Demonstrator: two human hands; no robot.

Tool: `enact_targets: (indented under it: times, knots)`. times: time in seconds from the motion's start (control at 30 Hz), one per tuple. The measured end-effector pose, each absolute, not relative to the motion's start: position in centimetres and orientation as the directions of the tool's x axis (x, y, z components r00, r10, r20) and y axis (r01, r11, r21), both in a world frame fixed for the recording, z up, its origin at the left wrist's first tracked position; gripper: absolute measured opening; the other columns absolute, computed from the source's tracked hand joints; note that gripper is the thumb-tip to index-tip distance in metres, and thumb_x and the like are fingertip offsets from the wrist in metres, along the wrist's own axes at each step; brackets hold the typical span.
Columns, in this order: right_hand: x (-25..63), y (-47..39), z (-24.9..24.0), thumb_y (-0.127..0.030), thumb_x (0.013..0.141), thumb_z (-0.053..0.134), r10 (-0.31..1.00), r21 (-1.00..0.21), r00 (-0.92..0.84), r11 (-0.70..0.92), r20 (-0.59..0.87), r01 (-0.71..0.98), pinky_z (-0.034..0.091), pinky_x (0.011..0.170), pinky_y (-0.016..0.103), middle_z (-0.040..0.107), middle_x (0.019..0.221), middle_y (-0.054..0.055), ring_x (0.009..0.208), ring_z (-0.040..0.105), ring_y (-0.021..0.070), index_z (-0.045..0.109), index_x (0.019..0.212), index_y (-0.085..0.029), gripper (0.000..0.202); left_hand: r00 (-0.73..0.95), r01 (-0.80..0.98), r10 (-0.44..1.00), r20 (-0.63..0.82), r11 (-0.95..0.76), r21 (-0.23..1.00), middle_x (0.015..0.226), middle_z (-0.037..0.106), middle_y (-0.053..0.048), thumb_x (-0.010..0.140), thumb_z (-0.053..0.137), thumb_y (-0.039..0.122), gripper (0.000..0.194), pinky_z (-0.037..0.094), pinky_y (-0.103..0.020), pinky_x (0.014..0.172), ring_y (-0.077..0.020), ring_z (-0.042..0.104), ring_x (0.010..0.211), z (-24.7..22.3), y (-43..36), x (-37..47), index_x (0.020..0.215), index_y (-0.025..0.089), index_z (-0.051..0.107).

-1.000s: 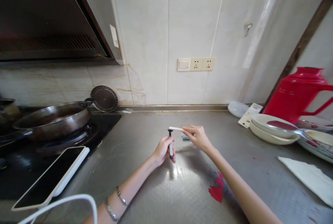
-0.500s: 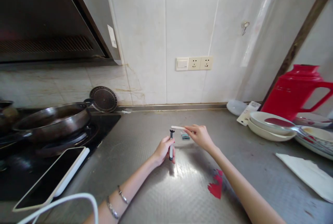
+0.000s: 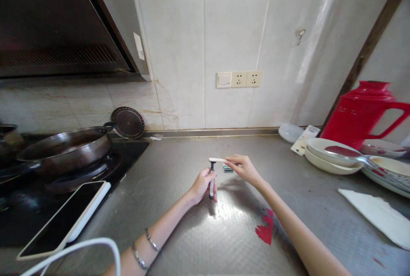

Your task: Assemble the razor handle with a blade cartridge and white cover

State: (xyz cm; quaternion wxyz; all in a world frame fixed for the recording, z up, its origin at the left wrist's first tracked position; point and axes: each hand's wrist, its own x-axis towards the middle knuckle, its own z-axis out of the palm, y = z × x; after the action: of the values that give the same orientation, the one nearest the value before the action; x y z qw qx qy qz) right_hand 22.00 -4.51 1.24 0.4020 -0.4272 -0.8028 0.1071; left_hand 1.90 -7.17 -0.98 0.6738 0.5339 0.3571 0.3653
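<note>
My left hand [image 3: 201,185] is closed around a grey and black razor handle [image 3: 212,182], held upright just above the counter. My right hand [image 3: 244,167] pinches one end of a slim white stick [image 3: 217,160], which could be a brush; no bristles can be made out. The stick lies level across the top of the razor handle and seems to touch it, covering the small black head. Just below my right fingers, a small teal and dark piece [image 3: 228,168], perhaps a blade cartridge, rests on the counter.
A red torn patch [image 3: 265,230] marks the metal counter [image 3: 179,246]. Left are a phone-like device [image 3: 67,220] with a white cable [image 3: 102,242] and a pan [image 3: 67,148] on the hob. Bowls [image 3: 333,160], a red jug [image 3: 361,113] and white paper [image 3: 374,214] occupy the right.
The white stick has moved slightly left and down onto the top of the razor handle, hiding its forked black head. My right hand has shifted with it; my left hand has barely moved.
</note>
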Motion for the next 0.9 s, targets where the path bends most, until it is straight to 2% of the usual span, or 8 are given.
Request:
enact_targets:
  times: [0.17, 0.33, 0.57, 0.77, 0.9]
  knots:
    - [22.3, -4.4, 1.1, -0.046, 0.086, 0.048, 0.789, -0.542, -0.224, 0.569, 0.572, 0.618, 0.041, 0.060, 0.026, 0.069, 0.076, 0.007, 0.059, 0.055, 0.0147, 0.072, 0.098, -0.019, 0.038, 0.493, -0.070, 0.866, -0.086, 0.138, 0.988, 0.044, 0.053, 0.006, 0.079, 0.046, 0.045, 0.028, 0.030, -0.018, 0.030, -0.0150, 0.051, 0.029, -0.5, -7.4, 2.0, 0.086, 0.020, 0.036]
    - [22.7, -4.3, 1.0, -0.045, 0.085, 0.048, 0.806, -0.630, -0.311, 0.590, 0.504, 0.506, 0.043, 0.064, 0.026, 0.070, 0.085, 0.009, 0.071, 0.059, 0.0179, 0.071, 0.100, -0.018, 0.038, 0.507, -0.032, 0.860, -0.053, 0.080, 0.996, 0.043, 0.053, 0.006, 0.081, 0.043, 0.047, 0.030, 0.027, -0.017, 0.031, -0.0145, 0.053, 0.030, -0.4, -7.7, 2.1, 0.088, 0.020, 0.036]
    - [23.7, -3.7, 0.3, -0.043, 0.081, 0.054, 0.838, -0.682, -0.140, 0.516, 0.528, 0.517, 0.043, 0.063, 0.027, 0.070, 0.081, 0.009, 0.071, 0.060, 0.0190, 0.072, 0.094, -0.015, 0.036, 0.564, 0.004, 0.825, -0.013, 0.013, 1.000, 0.045, 0.053, 0.008, 0.081, 0.045, 0.050, 0.032, 0.026, -0.015, 0.033, -0.0125, 0.055, 0.033, 0.0, -8.2, 2.5, 0.087, 0.020, 0.035]
    - [23.0, -3.7, 0.1, -0.044, 0.080, 0.055, 0.852, -0.727, -0.133, 0.504, 0.506, 0.466, 0.045, 0.067, 0.029, 0.071, 0.087, 0.009, 0.077, 0.061, 0.0206, 0.072, 0.094, -0.016, 0.035, 0.531, -0.032, 0.846, 0.053, -0.043, 0.999, 0.046, 0.052, 0.008, 0.080, 0.046, 0.050, 0.032, 0.027, -0.016, 0.033, -0.0109, 0.053, 0.033, 0.2, -7.9, 2.2, 0.085, 0.020, 0.036]
    - [23.0, -3.7, 0.1, -0.046, 0.079, 0.055, 0.877, -0.772, -0.074, 0.456, 0.475, 0.442, 0.044, 0.055, 0.026, 0.069, 0.079, 0.008, 0.066, 0.059, 0.0177, 0.071, 0.098, -0.014, 0.040, 0.520, -0.080, 0.849, 0.092, -0.059, 0.995, 0.046, 0.052, 0.008, 0.077, 0.050, 0.052, 0.035, 0.030, -0.017, 0.034, -0.0110, 0.053, 0.034, -0.1, -7.3, 2.0, 0.083, 0.020, 0.037]
